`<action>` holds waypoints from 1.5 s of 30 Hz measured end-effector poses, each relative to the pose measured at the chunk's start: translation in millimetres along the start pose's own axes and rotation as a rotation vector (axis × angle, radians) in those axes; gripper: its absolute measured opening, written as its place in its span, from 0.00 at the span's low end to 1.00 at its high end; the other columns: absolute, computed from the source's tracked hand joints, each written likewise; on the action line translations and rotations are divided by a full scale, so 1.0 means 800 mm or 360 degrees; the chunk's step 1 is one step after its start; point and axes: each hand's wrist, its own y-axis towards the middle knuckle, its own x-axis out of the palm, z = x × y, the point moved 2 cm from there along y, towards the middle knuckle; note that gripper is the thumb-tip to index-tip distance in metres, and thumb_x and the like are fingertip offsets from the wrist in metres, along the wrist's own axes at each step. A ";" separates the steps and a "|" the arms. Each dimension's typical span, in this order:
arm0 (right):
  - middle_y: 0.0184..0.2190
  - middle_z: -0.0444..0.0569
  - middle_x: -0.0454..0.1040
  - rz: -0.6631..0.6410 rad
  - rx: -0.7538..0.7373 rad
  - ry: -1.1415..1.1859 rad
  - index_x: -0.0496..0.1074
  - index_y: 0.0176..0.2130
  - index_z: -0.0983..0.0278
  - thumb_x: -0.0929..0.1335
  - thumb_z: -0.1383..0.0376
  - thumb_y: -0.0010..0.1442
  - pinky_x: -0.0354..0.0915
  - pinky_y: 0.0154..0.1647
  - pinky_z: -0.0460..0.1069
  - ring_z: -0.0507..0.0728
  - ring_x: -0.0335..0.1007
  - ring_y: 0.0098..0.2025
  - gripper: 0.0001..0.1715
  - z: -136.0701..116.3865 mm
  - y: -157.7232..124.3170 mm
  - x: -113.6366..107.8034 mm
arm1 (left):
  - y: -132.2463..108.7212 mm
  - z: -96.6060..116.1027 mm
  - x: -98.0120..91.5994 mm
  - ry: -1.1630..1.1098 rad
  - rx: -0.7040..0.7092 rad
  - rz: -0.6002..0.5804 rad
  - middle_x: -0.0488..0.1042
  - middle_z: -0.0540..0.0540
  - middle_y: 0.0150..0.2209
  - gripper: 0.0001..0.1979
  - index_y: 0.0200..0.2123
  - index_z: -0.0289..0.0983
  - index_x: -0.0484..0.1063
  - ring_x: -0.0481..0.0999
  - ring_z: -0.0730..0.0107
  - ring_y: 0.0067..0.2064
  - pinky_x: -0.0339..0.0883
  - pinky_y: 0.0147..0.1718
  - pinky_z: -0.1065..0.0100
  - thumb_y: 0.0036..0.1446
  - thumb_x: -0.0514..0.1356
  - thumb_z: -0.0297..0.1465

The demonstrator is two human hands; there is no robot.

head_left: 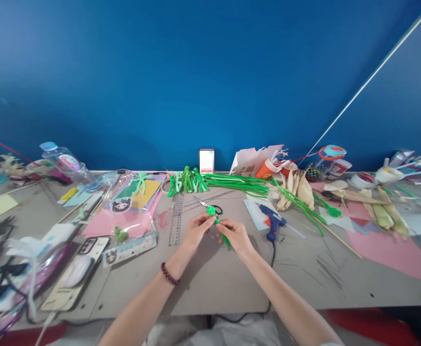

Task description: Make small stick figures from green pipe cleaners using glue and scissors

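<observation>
Above the middle of the grey table, both hands hold a green pipe-cleaner piece (225,239) with a coiled round top. My left hand (198,229) pinches it just below the coil. The fingers of my right hand (236,234) are closed on its lower stem, whose end pokes out beneath them. Just beyond the hands lie scissors (202,203) with black handles, partly hidden behind the coil. A clear ruler (176,220) is left of my left hand. To the right of my right hand rests a blue glue gun (275,222).
Green pipe-cleaner figures (187,180) and a bundle of green pipe cleaners (237,181) line the back, near a small screen (206,161). Corn husks (302,190) and pink paper (393,252) lie right. A phone (75,276), plastic bottle (66,162) and bagged coloured paper (124,218) are left.
</observation>
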 end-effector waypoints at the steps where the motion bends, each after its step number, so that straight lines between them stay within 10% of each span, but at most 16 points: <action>1: 0.20 0.44 0.70 -0.0003 0.0020 0.0010 0.76 0.28 0.67 0.73 0.54 0.43 0.63 0.19 0.44 0.48 0.65 0.17 0.19 0.001 0.000 -0.001 | 0.000 0.000 0.001 -0.0002 -0.0006 -0.0008 0.72 0.49 0.23 0.17 0.28 0.33 0.76 0.61 0.80 0.20 0.54 0.20 0.73 0.35 0.70 0.38; 24: 0.18 0.43 0.71 -0.0045 0.0101 0.0022 0.75 0.30 0.67 0.73 0.52 0.43 0.63 0.19 0.43 0.48 0.65 0.16 0.21 0.005 0.001 -0.001 | 0.001 0.005 -0.001 0.0177 0.0119 0.0076 0.73 0.48 0.22 0.14 0.24 0.34 0.77 0.61 0.78 0.20 0.53 0.19 0.72 0.38 0.68 0.40; 35: 0.22 0.46 0.74 -0.0123 0.0144 0.0355 0.76 0.28 0.66 0.74 0.51 0.42 0.65 0.28 0.45 0.51 0.69 0.25 0.21 0.000 -0.001 0.002 | -0.002 -0.004 0.003 -0.0090 -0.0165 -0.0215 0.74 0.47 0.26 0.21 0.36 0.33 0.77 0.66 0.76 0.24 0.60 0.27 0.71 0.38 0.70 0.37; 45: 0.19 0.45 0.71 -0.0179 -0.0082 -0.0322 0.76 0.26 0.66 0.67 0.43 0.49 0.61 0.24 0.45 0.53 0.67 0.24 0.28 0.004 0.002 -0.001 | -0.003 -0.006 0.005 -0.0170 -0.0121 -0.0171 0.75 0.46 0.24 0.15 0.28 0.34 0.79 0.69 0.71 0.29 0.61 0.31 0.69 0.39 0.69 0.38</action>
